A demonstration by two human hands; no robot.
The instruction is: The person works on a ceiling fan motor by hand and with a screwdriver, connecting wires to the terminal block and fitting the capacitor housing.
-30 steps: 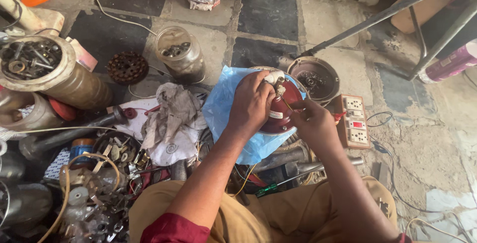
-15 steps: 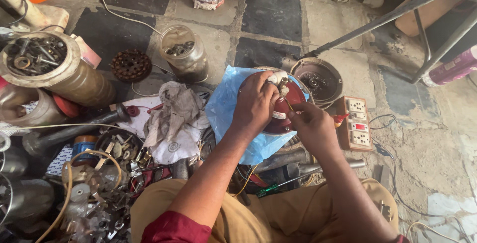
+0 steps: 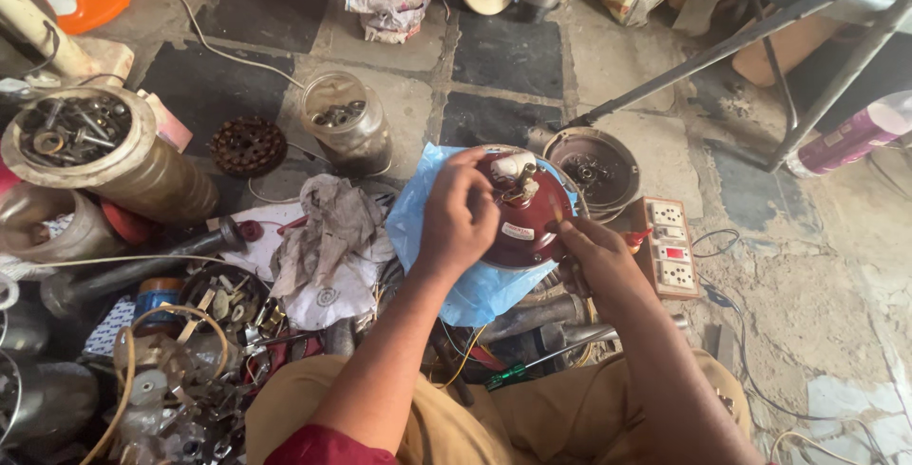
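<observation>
Fingers (image 3: 454, 176) gripping maroon motor housing (image 3: 521, 221), jar (image 3: 347, 126) of screws nearby

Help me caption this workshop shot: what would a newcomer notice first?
At centre, the left hand and right hand grip a round dark-red motor housing over a blue plastic sheet. To the left sit a jar of metal bits, a rusty toothed wheel and a dirty rag; a switch-and-socket board lies to the right.
</observation>
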